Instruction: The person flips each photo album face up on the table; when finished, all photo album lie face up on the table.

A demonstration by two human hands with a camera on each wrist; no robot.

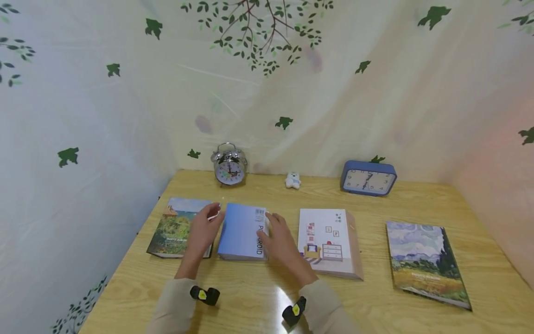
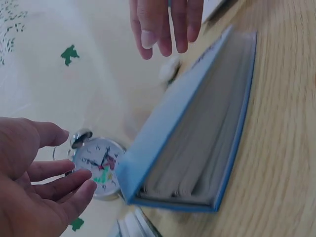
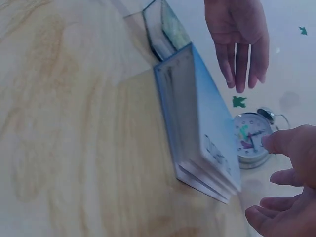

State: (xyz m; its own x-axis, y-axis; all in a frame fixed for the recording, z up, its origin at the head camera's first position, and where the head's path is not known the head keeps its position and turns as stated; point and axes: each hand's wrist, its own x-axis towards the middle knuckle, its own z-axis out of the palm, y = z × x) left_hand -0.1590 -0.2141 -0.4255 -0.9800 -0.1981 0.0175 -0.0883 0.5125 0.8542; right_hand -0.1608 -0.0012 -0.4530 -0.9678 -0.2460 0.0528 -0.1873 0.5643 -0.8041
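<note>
A blue photo album point(image 1: 241, 232) with "POLAROID" lettering lies closed on the wooden table, between the two hands. In the left wrist view, page edges point(image 2: 197, 143) show between its covers. At the album's left side is the left hand point(image 1: 203, 230), its fingers loosely bent and holding nothing; in the head view it overlaps a landscape-covered photo album point(image 1: 177, 227). The right hand point(image 1: 281, 241) hovers by the right edge, thumb over the cover in the head view. The right wrist view shows space between its spread fingers point(image 3: 281, 143) and the blue cover.
Right of the hands lie a white album with a furniture drawing point(image 1: 321, 236) and another painted-landscape album point(image 1: 425, 260). Along the back stand a silver twin-bell alarm clock point(image 1: 229, 169), a small white bear figure point(image 1: 293, 180) and a blue rectangular clock point(image 1: 369, 178), before a leaf-patterned curtain point(image 1: 267, 102).
</note>
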